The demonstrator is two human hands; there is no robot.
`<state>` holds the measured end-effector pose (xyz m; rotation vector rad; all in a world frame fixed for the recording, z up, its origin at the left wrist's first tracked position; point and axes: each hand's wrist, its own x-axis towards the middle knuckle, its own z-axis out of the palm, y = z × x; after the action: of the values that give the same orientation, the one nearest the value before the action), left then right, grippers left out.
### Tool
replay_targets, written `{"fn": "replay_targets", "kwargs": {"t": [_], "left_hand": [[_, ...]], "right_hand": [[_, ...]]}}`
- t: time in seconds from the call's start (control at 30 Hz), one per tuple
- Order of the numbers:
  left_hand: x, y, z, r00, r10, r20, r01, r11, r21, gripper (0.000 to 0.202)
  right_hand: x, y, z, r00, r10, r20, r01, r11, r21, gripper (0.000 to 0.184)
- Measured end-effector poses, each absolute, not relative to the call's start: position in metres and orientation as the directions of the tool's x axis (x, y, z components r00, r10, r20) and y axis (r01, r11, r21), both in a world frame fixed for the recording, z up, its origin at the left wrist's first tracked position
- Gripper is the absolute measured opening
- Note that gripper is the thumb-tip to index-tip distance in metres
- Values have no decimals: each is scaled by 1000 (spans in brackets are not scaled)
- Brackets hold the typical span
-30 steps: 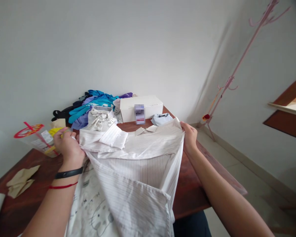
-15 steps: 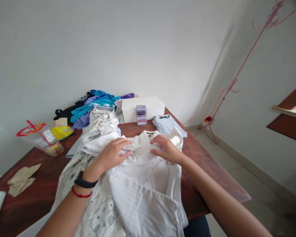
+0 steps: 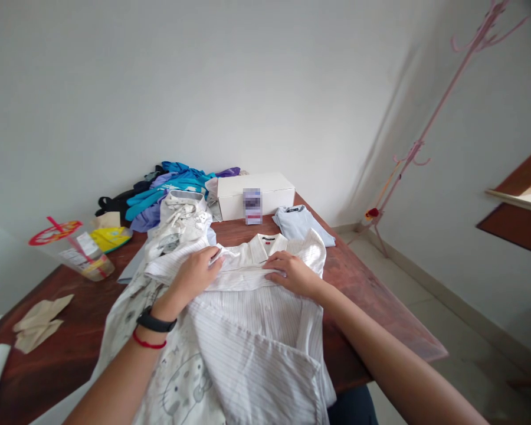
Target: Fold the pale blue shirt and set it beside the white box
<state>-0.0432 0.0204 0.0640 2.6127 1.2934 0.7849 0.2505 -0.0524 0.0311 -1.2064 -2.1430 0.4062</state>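
Observation:
A white pin-striped shirt [image 3: 256,319] lies spread on the dark wooden table [image 3: 71,330], collar away from me, its lower part hanging over the near edge. My left hand [image 3: 194,276] rests on its left shoulder area with fingers pressed onto a folded sleeve. My right hand [image 3: 292,273] lies flat just below the collar, fingers stretched toward the middle. Under the shirt lies a white garment with grey cartoon prints [image 3: 177,383].
A white box [image 3: 256,192] stands at the table's back, with a folded light blue shirt [image 3: 301,223] beside it. A pile of blue, purple and black clothes [image 3: 159,192] lies back left. A plastic cup with red lid [image 3: 71,251] and crumpled paper [image 3: 39,321] are at left. A pink coat stand [image 3: 425,136] stands right.
One second ago both hands held the shirt's shoulders up and apart. The shirt now lies on the table and both hands have come inward onto its upper part.

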Motion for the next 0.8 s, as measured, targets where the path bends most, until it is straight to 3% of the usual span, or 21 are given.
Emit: {"fn": "replay_targets", "kwargs": {"t": [0.17, 0.27, 0.4, 0.5, 0.6, 0.8], "left_hand": [[-42, 16, 71, 349, 773, 530, 690, -595, 412, 31], [-42, 14, 77, 205, 771, 603, 658, -565, 498, 34], [-49, 21, 83, -93, 788, 609, 476, -502, 722, 23], [-58, 35, 85, -343, 783, 518, 153, -498, 854, 26], [-65, 47, 87, -491, 777, 395, -103, -502, 859, 30], [-68, 47, 90, -522, 767, 372, -91, -484, 870, 28]], "right_hand": [[241, -58, 27, -458, 784, 418, 644, 617, -452, 50], [232, -60, 22, -525, 735, 429, 639, 673, -373, 54], [223, -62, 17, -548, 717, 431, 653, 688, -315, 53], [220, -61, 17, -481, 733, 481, 663, 663, -348, 40], [223, -60, 21, -362, 732, 577, 633, 647, -425, 23], [238, -59, 35, -101, 760, 642, 585, 567, -580, 18]]}}
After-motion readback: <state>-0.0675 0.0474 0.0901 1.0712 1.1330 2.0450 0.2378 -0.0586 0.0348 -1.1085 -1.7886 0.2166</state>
